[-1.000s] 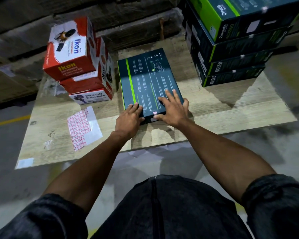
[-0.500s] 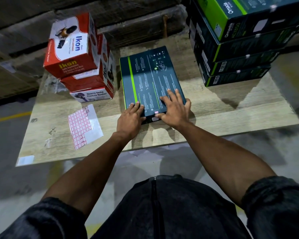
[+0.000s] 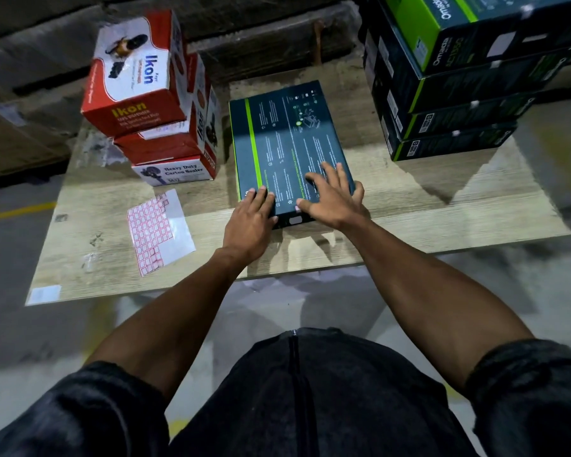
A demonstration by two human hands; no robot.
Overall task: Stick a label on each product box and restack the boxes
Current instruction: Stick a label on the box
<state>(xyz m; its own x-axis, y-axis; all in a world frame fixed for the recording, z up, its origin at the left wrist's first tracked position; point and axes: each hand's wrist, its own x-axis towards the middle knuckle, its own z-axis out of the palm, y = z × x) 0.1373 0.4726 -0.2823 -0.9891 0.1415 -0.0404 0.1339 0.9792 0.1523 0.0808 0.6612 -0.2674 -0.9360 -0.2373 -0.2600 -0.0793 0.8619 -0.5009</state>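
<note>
Wood board (image 3: pixel 409 209) on grey concrete floor (image 3: pixel 524 291).

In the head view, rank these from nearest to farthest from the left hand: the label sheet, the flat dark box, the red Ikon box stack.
1. flat dark box: the left hand rests on its near corner.
2. label sheet: flat on the board, to the hand's left.
3. red Ikon box stack: far left, toward the back.

1. "Ikon" stands in blue and in yellow on the top red-and-white box (image 3: pixel 136 80).
2. "Heavy Duty Carton Sealer" stands on the bottom red-and-white box (image 3: pixel 175 171).
3. "Omada" stands on the top dark green-edged box (image 3: pixel 449 31).
</note>
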